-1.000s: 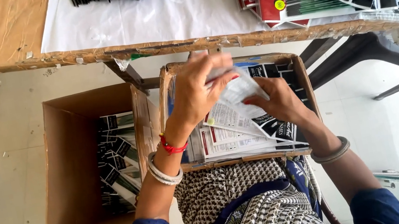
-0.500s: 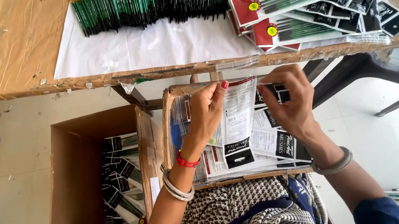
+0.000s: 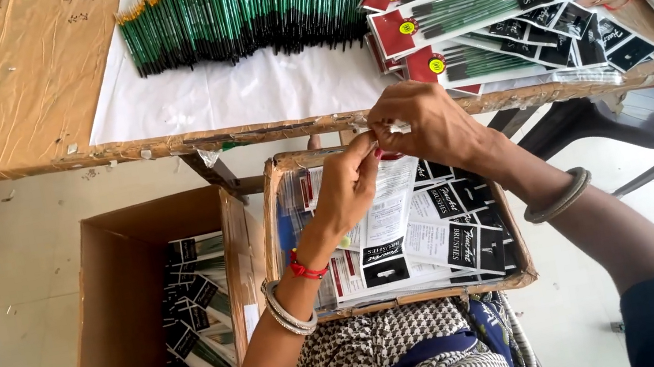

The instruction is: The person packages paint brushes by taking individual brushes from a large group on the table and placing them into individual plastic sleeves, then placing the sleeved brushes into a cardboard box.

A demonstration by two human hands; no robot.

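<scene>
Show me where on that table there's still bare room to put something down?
The white sheet lies bare below the row of green brushes, up to the table's front edge. The brown tabletop left of the sheet is bare too. The right side is crowded with packed brush sets, and both hands meet just below them.

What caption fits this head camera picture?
Both hands pinch a clear sleeve over a tray of printed cards.

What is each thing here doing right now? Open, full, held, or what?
Left hand: fingertips pinched on the clear packet's top edge.
Right hand: pinching the same edge.
Clear packet: held up over the tray.
Cardboard tray: on the lap, holding flat packets.
Floor box: open, partly filled.
Green brushes: loose, lined up on the table.
Packed brush sets: stacked, overlapping.
</scene>
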